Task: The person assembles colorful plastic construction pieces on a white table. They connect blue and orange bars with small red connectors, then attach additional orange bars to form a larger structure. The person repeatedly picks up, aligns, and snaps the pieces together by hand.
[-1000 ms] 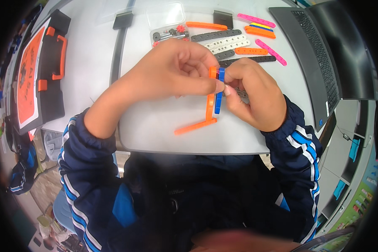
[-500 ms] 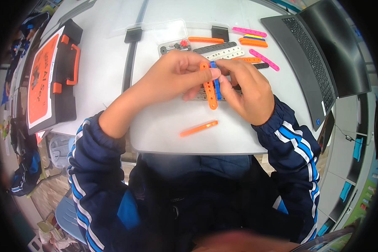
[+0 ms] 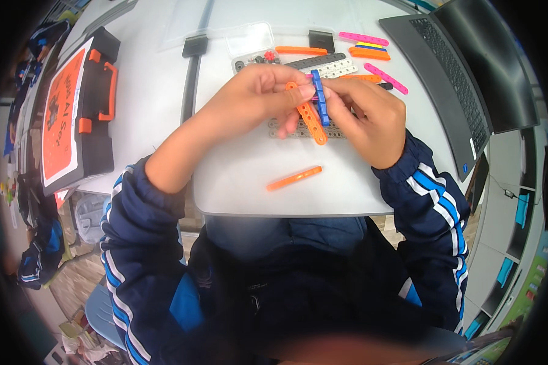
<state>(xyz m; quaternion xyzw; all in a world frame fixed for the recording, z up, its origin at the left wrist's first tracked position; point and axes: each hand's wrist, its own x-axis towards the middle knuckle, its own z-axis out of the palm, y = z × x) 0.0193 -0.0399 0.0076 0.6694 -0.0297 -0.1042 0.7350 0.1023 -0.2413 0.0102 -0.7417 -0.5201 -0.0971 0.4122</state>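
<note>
My left hand [image 3: 249, 100] pinches an orange perforated beam [image 3: 313, 126] between thumb and fingers, above the white table. Close beside it, a blue beam [image 3: 321, 104] is gripped by the thumb and fingers of my right hand [image 3: 374, 118]. Bits of pink show between the two beams, probably small connectors, partly covered by my fingers. The orange beam slants away from the blue one at its near end. Nearer to me, another orange beam [image 3: 294, 178] lies flat on the table.
Behind my hands lie white beams [image 3: 338, 69], dark grey beams [image 3: 323, 60], pink beams [image 3: 386, 78], more orange ones [image 3: 370, 55] and a clear parts box [image 3: 249, 41]. An open laptop [image 3: 435, 79] stands right; a black case with orange latches [image 3: 82, 115] stands left.
The blue beam has shifted away from the orange one at the near end and turned, opening a gap where pink shows. Both hands keep their grip.
</note>
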